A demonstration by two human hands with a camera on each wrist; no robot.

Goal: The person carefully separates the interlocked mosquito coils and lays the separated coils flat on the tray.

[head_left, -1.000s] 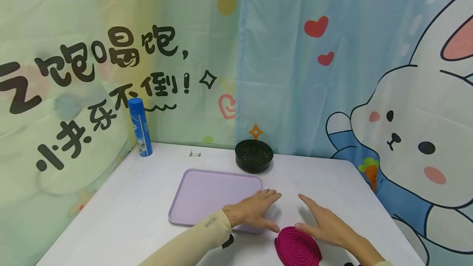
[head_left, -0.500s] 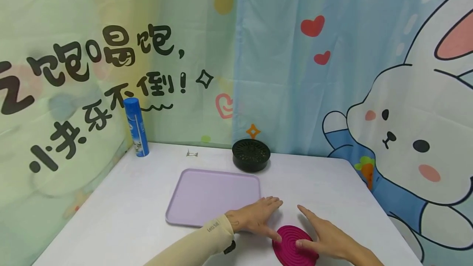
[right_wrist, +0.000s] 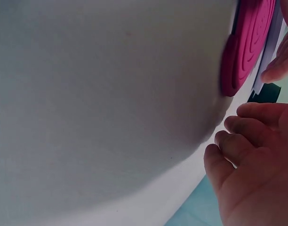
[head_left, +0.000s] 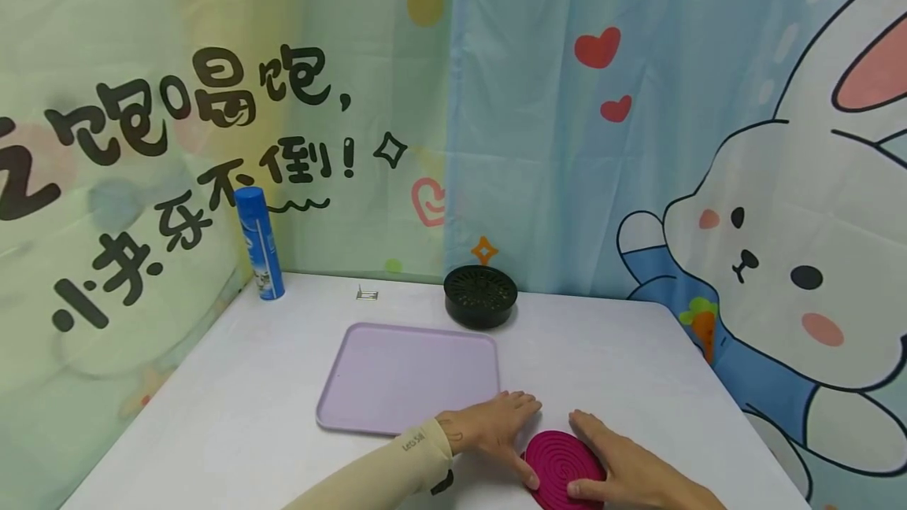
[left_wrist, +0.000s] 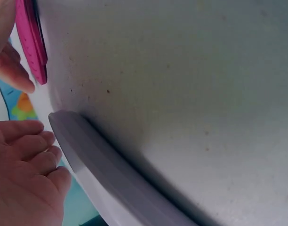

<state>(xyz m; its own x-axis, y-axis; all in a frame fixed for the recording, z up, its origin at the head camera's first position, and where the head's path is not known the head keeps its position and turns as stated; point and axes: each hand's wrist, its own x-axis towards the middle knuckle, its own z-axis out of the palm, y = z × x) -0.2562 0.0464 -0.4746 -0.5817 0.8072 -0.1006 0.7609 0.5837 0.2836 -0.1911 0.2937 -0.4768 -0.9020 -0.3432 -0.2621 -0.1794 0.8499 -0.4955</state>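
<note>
Both hands [head_left: 560,447] now around coil [head_left: 563,469]

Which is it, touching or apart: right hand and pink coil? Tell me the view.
Touching. In the head view the right hand lies against the pink coil, its thumb on the coil's near edge and a finger along its far rim.

White table [head_left: 638,352]; lilac rectangular tray [head_left: 404,376] lying flat near table centre, black round vented container [head_left: 480,296] just behind tray's far right corner, blue spray can [head_left: 258,243] upright at far left corner, small metal clip [head_left: 366,293] between can and container; cartoon rabbit curtain [head_left: 765,242] behind.
</note>
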